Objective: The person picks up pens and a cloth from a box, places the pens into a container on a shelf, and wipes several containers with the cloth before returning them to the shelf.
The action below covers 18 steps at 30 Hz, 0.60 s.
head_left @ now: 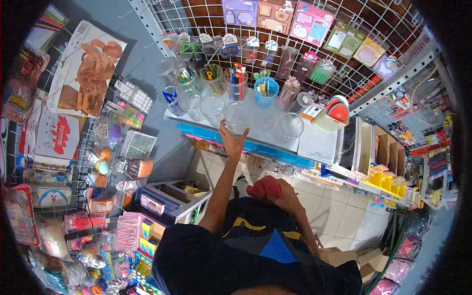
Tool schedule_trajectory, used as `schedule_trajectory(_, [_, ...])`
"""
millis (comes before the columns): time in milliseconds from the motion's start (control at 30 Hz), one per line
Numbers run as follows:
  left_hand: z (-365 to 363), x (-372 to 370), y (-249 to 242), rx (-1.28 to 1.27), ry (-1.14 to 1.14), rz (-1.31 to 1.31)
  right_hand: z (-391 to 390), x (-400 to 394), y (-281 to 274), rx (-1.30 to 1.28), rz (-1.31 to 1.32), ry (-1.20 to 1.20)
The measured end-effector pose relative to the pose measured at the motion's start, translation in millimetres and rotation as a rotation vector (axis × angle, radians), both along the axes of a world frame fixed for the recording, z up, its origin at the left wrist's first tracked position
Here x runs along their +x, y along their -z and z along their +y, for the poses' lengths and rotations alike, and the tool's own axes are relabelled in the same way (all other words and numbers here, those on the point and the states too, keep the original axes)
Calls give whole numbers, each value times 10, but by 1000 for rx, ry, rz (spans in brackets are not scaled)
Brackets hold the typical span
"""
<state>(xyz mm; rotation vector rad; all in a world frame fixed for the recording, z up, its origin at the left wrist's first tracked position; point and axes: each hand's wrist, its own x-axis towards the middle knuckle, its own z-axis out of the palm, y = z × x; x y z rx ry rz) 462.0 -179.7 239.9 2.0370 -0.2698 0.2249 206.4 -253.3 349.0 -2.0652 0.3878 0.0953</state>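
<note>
My left hand (233, 139) reaches to the front edge of the white shelf (263, 129), its fingers around the lower part of a clear, see-through container (236, 117). Close to my body, my right hand (287, 195) is closed on a crumpled red cloth (265, 188). More clear containers stand left of the held one, among them a wide one (212, 106). Another clear round container (290, 126) is to its right. Behind them are clear cups of pens (236, 80) and a blue basket (266, 91) holding pens.
A wire grid (206, 20) with hanging packets rises behind the shelf. Packaged goods (88, 69) crowd the left wall. At the right end sit a box with red round items (338, 109) and wooden dividers (383, 147). Cardboard boxes (339, 258) lie on the tiled floor (324, 211).
</note>
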Motion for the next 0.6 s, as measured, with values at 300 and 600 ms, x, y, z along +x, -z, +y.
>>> schedule_trajectory(300, [-1, -20, 238, -42, -36, -33, -401, 145, -91, -138, 98, -54])
schedule_trajectory(600, [49, 186, 349, 26, -48, -102, -533, 129, -6, -106, 51, -45])
